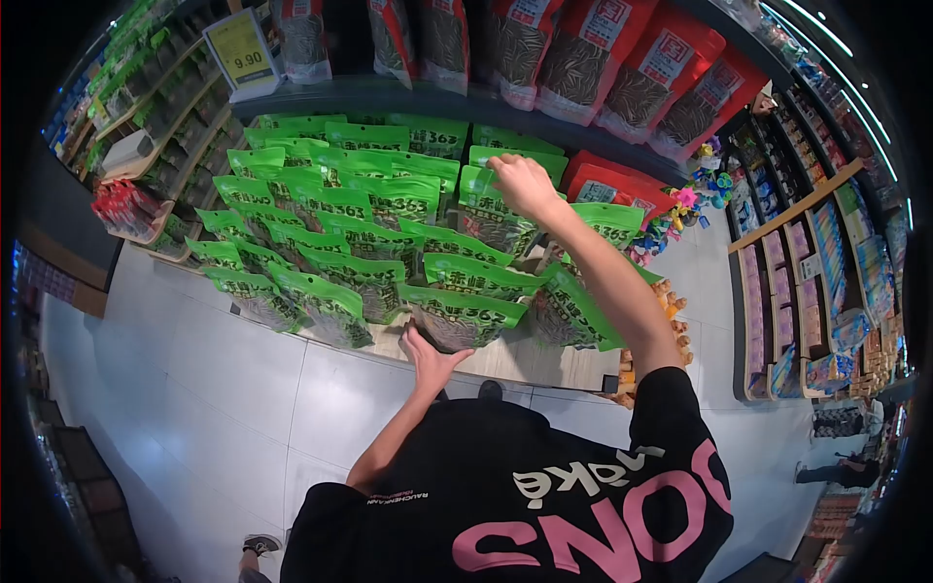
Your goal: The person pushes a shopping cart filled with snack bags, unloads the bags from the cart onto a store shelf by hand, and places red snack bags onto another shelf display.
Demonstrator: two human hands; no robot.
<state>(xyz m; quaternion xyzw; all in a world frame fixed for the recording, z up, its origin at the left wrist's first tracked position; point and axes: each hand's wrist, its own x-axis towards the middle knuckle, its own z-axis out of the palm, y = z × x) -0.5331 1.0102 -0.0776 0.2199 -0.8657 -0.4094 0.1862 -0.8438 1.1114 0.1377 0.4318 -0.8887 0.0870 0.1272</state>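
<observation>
Presently, from my remote seat, the head view shows me the left hand (432, 361) spread, thumb well apart from the fingers, at the lower edge of the front green 363 pouch (465, 313). The right hand (521, 185) curls its fingers at the top of a rear green pouch (484, 208); I cannot tell whether they pinch it. Both pouches sit among rows on a pale wooden display shelf (549, 363).

Bright ceiling lights (868, 126), glare on floor (194, 418), fisheye-bent edges, black corners
</observation>
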